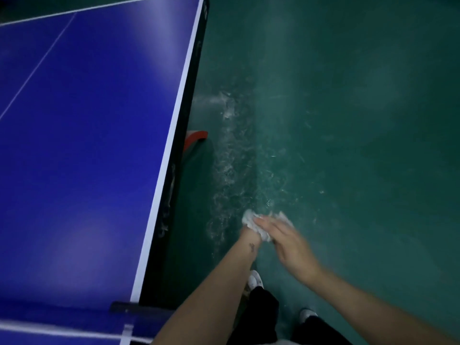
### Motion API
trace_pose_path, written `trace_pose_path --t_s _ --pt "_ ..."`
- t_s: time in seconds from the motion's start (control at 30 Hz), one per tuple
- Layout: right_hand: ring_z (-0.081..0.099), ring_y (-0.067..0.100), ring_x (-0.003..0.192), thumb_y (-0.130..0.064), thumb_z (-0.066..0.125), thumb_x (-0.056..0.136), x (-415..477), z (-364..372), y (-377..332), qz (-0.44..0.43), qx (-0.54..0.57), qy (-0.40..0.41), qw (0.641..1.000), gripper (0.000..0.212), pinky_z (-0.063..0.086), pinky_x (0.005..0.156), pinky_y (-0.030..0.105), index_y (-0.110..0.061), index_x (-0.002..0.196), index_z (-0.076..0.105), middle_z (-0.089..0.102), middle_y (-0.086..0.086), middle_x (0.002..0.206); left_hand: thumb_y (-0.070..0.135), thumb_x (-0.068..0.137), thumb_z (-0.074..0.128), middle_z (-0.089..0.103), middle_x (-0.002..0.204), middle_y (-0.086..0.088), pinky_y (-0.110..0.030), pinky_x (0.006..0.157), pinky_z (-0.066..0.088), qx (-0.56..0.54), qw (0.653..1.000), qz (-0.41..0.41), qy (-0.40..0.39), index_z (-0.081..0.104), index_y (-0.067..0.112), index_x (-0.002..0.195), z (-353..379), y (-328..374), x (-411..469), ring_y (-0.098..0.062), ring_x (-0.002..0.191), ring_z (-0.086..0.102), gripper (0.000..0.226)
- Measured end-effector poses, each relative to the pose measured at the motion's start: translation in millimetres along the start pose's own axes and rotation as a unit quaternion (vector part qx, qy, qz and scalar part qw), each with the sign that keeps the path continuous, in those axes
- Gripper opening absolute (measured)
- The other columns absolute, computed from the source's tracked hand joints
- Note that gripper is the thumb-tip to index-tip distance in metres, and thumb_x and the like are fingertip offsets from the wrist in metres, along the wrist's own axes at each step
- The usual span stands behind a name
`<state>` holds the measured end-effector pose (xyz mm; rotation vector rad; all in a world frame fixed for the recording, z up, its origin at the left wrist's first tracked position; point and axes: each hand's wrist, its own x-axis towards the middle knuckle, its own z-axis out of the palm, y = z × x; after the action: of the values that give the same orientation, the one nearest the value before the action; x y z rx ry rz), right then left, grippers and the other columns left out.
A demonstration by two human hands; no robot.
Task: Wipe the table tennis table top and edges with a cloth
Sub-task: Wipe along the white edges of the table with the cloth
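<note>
Blue table top (87, 145) filled my left side, its white-lined edge (171, 135) running beside the green floor (361, 120). Clear of the table, over the floor, my right hand (286, 242) lay with straight fingers against the white cloth (249, 218). The cloth was bunched over my left hand (249, 232), so I could not tell its grip.

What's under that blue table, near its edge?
A red curved part pokes out below the dark side rail of the table, over shadowed green floor. Everything further under is covered by the blue top.
</note>
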<state>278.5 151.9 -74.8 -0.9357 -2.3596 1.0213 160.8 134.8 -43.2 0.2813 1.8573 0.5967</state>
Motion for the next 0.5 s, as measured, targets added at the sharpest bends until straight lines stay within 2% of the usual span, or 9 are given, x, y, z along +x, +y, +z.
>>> trace_pose_path --t_s 0.03,0.07,0.13,0.2,0.27,0.3,0.4,0.43,0.5 --pt "0.056 0.014 0.114 -0.010 0.044 0.094 6.2 5.2 2.0 0.037 -0.034 -0.055 0.997 0.045 0.041 0.092 0.020 -0.031 0.133 0.050 0.058 -0.005 0.131 0.008 0.097 0.041 0.059 0.103 -0.006 -0.018 0.061 0.045 0.025 0.999 0.012 -0.028 0.047 0.000 0.133 -6.1 3.2 1.6 -0.015 0.083 0.055 0.037" --pt "0.058 0.020 0.113 -0.013 0.045 0.096 11.4 7.0 9.2 0.145 -0.087 -0.081 0.982 0.042 0.043 0.088 0.026 -0.032 0.134 0.050 0.058 -0.001 0.132 0.007 0.095 0.045 0.057 0.094 -0.002 -0.014 0.056 0.044 0.053 0.997 0.013 -0.053 0.047 0.002 0.132 -13.8 4.8 5.0 -0.012 0.075 0.052 0.037" --pt "0.060 0.028 0.107 -0.017 0.044 0.099 16.6 5.2 17.2 0.281 -0.114 -0.044 0.952 0.037 0.046 0.079 0.034 -0.028 0.134 0.049 0.059 0.006 0.128 0.006 0.092 0.047 0.059 0.105 -0.006 -0.016 0.060 0.046 0.142 0.989 0.028 -0.038 0.046 0.009 0.131 -30.2 8.3 17.3 -0.017 0.083 0.058 0.040" --pt "0.060 0.023 0.097 -0.007 0.045 0.092 23.2 11.8 -8.4 0.144 -0.080 0.038 0.986 0.044 0.048 0.072 0.033 -0.026 0.131 0.052 0.061 0.002 0.121 0.008 0.091 0.045 0.057 0.122 -0.009 -0.027 0.077 0.047 0.257 0.966 0.031 0.014 0.049 0.012 0.128 -45.7 11.4 28.7 -0.025 0.104 0.059 0.037" --pt "0.059 0.017 0.087 0.000 0.051 0.077 20.8 29.9 -21.4 0.006 -0.163 -0.020 0.986 0.058 0.047 0.064 0.028 -0.026 0.129 0.053 0.062 -0.003 0.116 0.011 0.092 0.045 0.057 0.124 -0.010 -0.030 0.082 0.046 0.313 0.949 0.039 0.022 0.049 0.011 0.126 -59.1 10.9 37.0 -0.027 0.108 0.058 0.034" --pt "0.062 0.020 0.088 0.002 0.055 0.076 25.7 33.5 -23.7 -0.014 -0.203 -0.075 0.976 0.064 0.049 0.064 0.028 -0.029 0.132 0.050 0.060 -0.004 0.118 0.012 0.092 0.048 0.057 0.123 -0.009 -0.031 0.081 0.046 0.328 0.943 0.058 0.020 0.047 0.012 0.127 -64.5 9.6 39.5 -0.026 0.108 0.058 0.036" --pt "0.062 0.028 0.101 -0.002 0.051 0.089 41.8 30.9 -19.5 0.161 -0.195 -0.113 0.961 0.064 0.052 0.075 0.037 -0.036 0.141 0.036 0.053 -0.002 0.132 0.011 0.091 0.049 0.056 0.122 -0.010 -0.034 0.074 0.045 0.402 0.909 0.114 0.014 0.040 0.015 0.132 -81.7 7.3 37.2 -0.027 0.107 0.057 0.043" --pt "0.063 0.029 0.098 0.001 0.053 0.088 44.3 35.5 -20.7 0.128 -0.130 -0.046 0.982 0.065 0.053 0.073 0.038 -0.034 0.141 0.037 0.055 0.000 0.130 0.010 0.091 0.047 0.058 0.120 -0.012 -0.035 0.073 0.045 0.425 0.897 0.118 0.008 0.044 0.013 0.129 -87.2 7.5 35.7 -0.028 0.105 0.057 0.038" --pt "0.065 0.030 0.091 0.012 0.060 0.078 46.3 57.2 -33.8 0.029 -0.077 -0.029 0.996 0.074 0.054 0.068 0.036 -0.026 0.139 0.041 0.059 0.006 0.127 0.008 0.092 0.043 0.060 0.115 -0.017 -0.037 0.077 0.046 0.406 0.905 0.119 -0.030 0.055 0.008 0.109 -95.6 4.0 32.7 -0.031 0.104 0.058 0.021"
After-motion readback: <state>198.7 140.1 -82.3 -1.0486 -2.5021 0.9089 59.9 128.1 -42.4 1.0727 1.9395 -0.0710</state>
